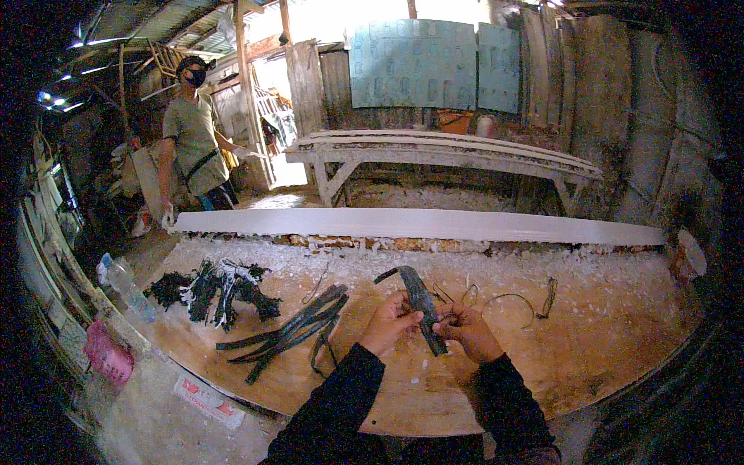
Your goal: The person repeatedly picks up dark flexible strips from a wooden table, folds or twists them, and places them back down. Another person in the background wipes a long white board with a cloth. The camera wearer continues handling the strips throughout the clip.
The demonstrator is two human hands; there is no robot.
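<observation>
A flat dark strip [419,298], like rubber or stiff fabric, is held above the wooden table [403,387], its far end bent over to the left. My left hand [393,322] pinches its left side with thumb and fingers. From the other side, my right hand [468,332] grips the strip near its lower end. Several similar dark strips [291,337] lie in a loose pile left of my hands. Beyond them sits a heap of black and white stringy bundles [217,291]. Thin dark cord [508,298] curls on the table to the right of my hands.
A long white board [418,224] runs along the table's far side. Behind stands a white bench [442,155] with long strips on it. At left are a clear plastic bottle [128,287], a pink bag [108,355] and a standing person [194,139] in a mask.
</observation>
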